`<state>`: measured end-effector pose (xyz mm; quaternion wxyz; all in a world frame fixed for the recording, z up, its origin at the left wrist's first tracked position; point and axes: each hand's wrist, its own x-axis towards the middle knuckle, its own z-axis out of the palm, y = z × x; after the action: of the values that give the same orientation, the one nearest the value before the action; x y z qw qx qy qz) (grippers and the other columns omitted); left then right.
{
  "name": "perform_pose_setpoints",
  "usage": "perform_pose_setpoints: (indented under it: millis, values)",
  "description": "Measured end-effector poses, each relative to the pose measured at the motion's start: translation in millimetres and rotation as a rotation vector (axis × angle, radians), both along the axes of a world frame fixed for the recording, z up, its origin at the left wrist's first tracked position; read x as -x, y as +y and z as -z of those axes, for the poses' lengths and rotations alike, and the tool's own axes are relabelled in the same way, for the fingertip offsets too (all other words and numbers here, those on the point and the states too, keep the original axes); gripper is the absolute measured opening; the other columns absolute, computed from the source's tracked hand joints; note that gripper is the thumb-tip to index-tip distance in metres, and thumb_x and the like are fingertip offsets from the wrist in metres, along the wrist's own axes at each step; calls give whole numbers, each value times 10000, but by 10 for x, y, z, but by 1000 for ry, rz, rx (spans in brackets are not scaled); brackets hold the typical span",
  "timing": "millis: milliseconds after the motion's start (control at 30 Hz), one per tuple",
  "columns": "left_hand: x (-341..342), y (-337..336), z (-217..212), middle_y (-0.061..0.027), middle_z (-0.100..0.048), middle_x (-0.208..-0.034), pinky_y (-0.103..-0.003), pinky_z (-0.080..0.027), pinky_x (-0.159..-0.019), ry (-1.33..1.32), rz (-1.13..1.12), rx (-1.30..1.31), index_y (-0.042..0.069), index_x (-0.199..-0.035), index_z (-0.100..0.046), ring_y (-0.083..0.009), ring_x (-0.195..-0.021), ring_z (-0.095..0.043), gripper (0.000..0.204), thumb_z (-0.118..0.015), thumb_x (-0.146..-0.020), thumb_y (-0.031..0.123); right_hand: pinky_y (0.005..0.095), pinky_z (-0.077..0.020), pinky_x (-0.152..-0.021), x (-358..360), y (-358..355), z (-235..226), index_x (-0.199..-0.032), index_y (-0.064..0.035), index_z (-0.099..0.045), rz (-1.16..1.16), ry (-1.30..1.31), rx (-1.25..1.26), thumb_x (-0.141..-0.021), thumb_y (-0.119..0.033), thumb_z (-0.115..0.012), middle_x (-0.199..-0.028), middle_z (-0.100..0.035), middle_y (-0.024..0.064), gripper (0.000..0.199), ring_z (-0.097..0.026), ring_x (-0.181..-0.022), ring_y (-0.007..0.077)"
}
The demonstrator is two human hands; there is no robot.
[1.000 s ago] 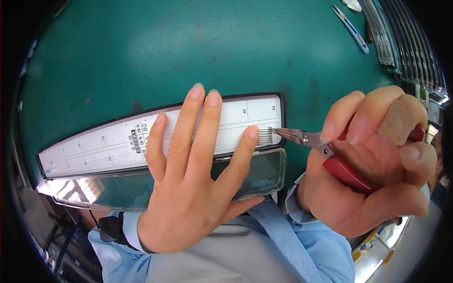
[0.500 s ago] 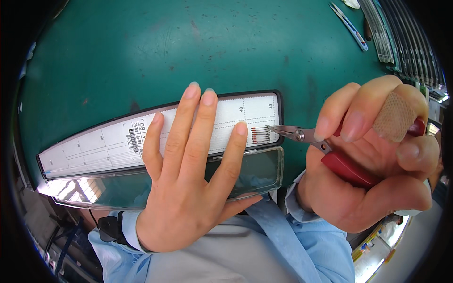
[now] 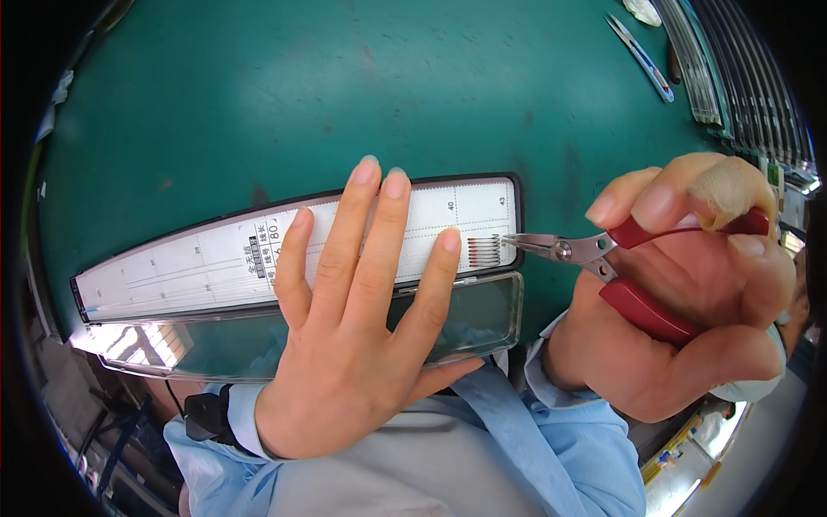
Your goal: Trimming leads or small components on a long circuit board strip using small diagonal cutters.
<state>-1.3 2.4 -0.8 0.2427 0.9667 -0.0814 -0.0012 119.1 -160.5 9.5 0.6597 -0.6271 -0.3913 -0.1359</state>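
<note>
Two hands over a green table (image 3: 258, 95), left hand (image 3: 362, 345) flat, fingers spread on a long white gridded tray (image 3: 172, 271), right hand (image 3: 689, 302) clamped around red-handled steel pliers (image 3: 603, 258), tips at thin pins (image 3: 484, 250) on the tray's right end.

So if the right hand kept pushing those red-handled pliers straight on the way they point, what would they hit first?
Probably the small row of red-tipped pins just off the tips of the pliers held by the right hand; beyond them lies the left hand's little finger. Depth is hard to judge.
</note>
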Motion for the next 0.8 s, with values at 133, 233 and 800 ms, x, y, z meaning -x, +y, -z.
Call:
perform_pose_setpoints:
  millis: [133,233,800]
  values:
    - [-7,-11,-10,-311,-312,-1455,-573,-199,-1071,4,-3,-7,118,-1351,-509,-475,-1345,-336,895,-817,-595,482,355,-509,-551,-2,-22,-5,-1209,-94,-544,-21,7,19,-1011,-508,-231,-969,-453,187,556,-492,-762,241]
    - [-14,-18,-15,-306,-309,-1457,-569,-204,-1071,7,0,-37,127,-1346,-523,-472,-1345,-336,873,-805,-606,493,365,-514,-572,13,-34,-2,-1215,-86,-539,-22,14,44,-1008,-523,-224,-989,-453,199,577,-493,-772,246]
    - [-44,-64,-19,-279,-293,-1464,-557,-206,-1070,19,-8,-68,175,-1362,-521,-451,-1351,-321,830,-753,-653,540,286,-401,-478,17,-2,-33,-1094,-76,-577,26,-49,3,-1021,-454,-304,-866,-421,115,472,-425,-722,218]
